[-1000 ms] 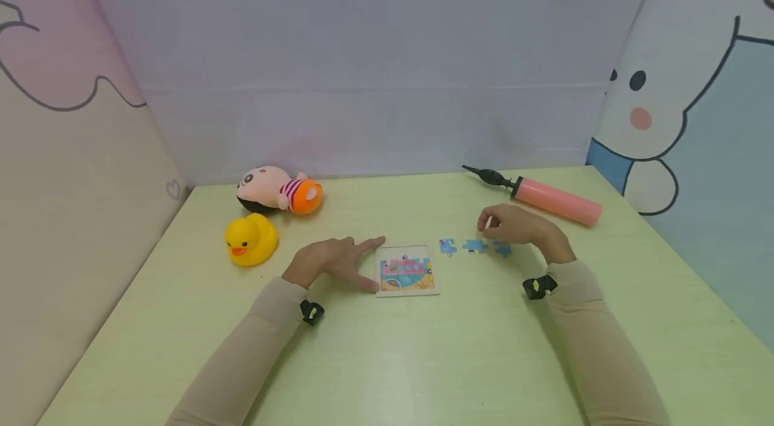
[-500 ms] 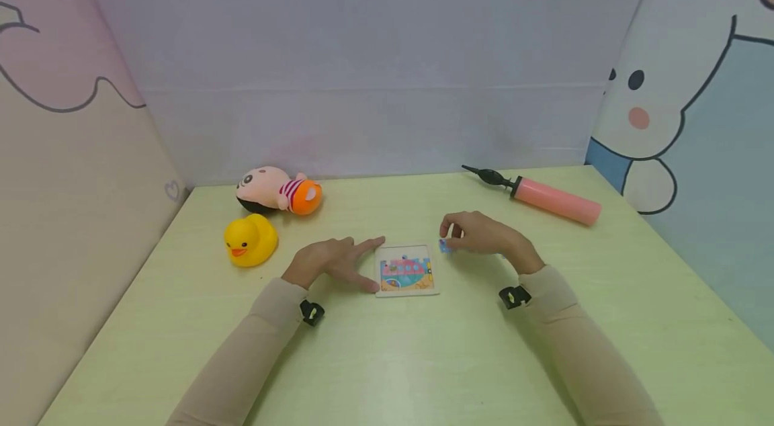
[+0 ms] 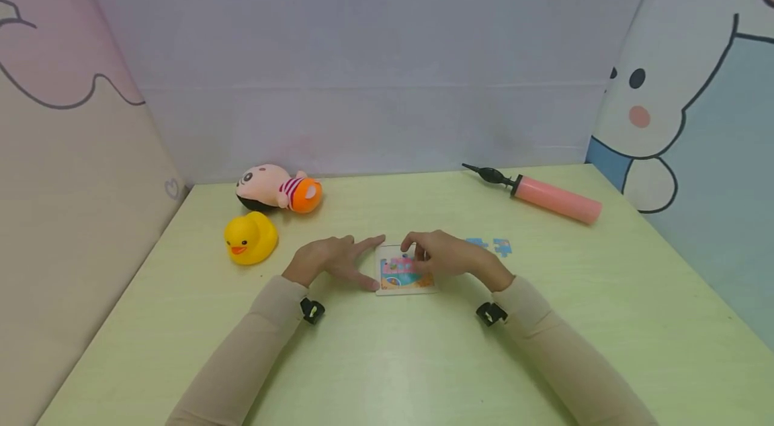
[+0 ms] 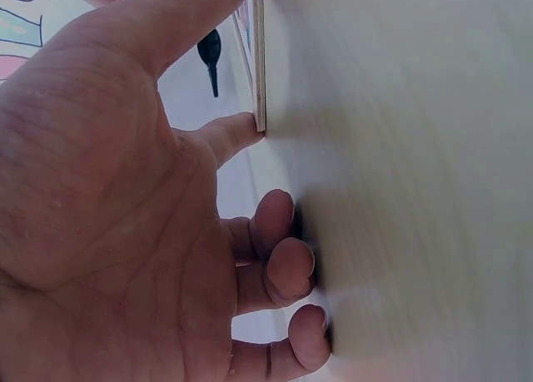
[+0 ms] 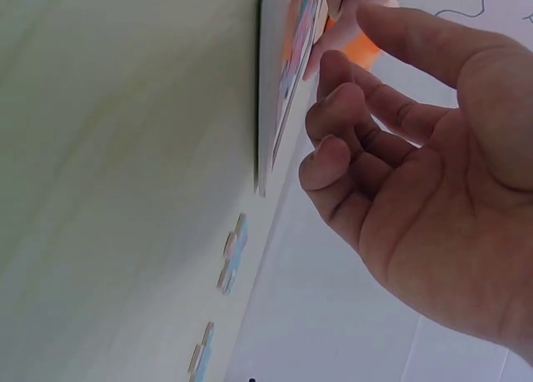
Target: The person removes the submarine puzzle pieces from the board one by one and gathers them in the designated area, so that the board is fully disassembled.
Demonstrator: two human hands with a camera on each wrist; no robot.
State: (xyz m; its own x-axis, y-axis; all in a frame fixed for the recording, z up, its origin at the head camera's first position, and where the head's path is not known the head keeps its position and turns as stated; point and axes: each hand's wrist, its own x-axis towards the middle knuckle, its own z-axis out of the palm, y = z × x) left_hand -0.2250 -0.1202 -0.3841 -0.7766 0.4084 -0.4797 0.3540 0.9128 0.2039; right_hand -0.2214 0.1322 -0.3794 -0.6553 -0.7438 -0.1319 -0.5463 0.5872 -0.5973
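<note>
1. Puzzle tray lies flat on the table; from my remote view, the right hand bends its fingers over the tray's right part. I cannot tell whether they pinch a piece.
2. Left hand is unclenched, thumb and forefinger spread against the tray's left corners, as half a second ago; I judge it steadies the tray.
3. Right hand has just swung left, from above the loose pieces to the tray. I take that as a shift from picking up to placing.
4. Farther right, I see two blue pieces outside the tray, so the puzzle looks unfinished.
</note>
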